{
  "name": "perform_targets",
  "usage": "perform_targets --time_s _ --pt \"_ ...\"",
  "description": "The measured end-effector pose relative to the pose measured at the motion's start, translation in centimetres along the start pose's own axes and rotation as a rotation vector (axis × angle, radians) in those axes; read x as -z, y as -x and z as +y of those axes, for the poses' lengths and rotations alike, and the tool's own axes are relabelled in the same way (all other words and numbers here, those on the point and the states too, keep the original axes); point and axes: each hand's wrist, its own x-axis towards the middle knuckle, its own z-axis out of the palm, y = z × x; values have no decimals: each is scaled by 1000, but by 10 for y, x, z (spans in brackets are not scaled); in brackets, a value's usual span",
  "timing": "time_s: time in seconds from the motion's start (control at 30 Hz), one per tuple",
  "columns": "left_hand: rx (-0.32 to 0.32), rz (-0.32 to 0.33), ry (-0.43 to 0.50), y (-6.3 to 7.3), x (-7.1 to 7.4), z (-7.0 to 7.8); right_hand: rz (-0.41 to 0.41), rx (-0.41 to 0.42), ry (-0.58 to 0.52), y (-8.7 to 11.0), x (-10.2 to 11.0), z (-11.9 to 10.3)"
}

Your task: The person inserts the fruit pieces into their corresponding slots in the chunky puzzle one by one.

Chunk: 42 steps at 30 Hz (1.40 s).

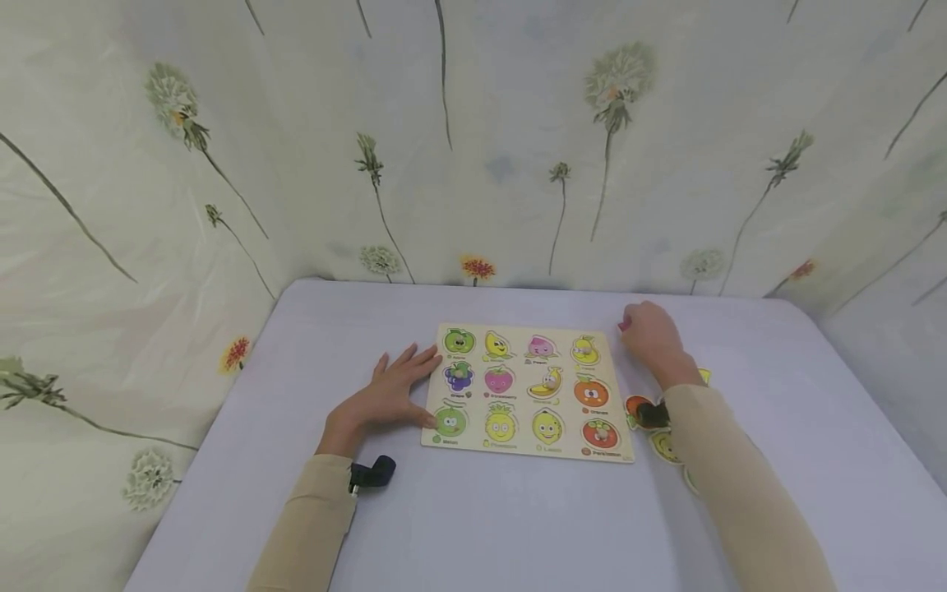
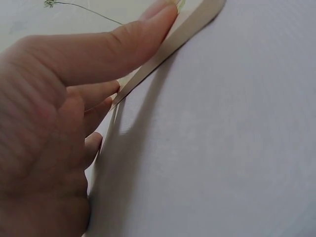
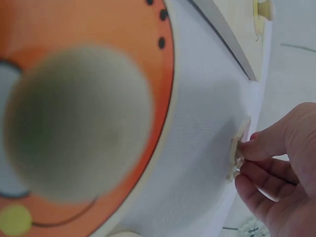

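Observation:
A wooden fruit puzzle board [image 1: 521, 329] lies flat on the table, with rows of cartoon fruits; wooden knobs show on some of them. My left hand [image 1: 388, 399] rests at its left edge, fingers spread and thumb over the melon picture [image 1: 450, 422]. The left wrist view shows that thumb [image 2: 113, 52] on top of the board's edge. Beyond the board's upper right corner, my right hand [image 1: 654, 337] pinches a small thin puzzle piece [image 3: 235, 148] between thumb and fingers. The piece appears tilted on edge, and its picture is hidden.
Several loose fruit pieces lie right of the board, partly under the right forearm, among them a red-orange one [image 1: 636, 405] and a yellow one [image 1: 663, 446]. An orange knobbed piece [image 3: 128, 29] looms close in the right wrist view. A dandelion-print cloth [image 1: 503, 205] hangs behind the table.

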Motion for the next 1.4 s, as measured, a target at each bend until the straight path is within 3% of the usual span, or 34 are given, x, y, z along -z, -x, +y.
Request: perform_targets --time_s 0.83,1.4 --pt "-6 6 6 1 0 -1 -55 5 46 2 0 -5" --pt "7 -5 8 3 2 3 46 85 64 4 4 3"
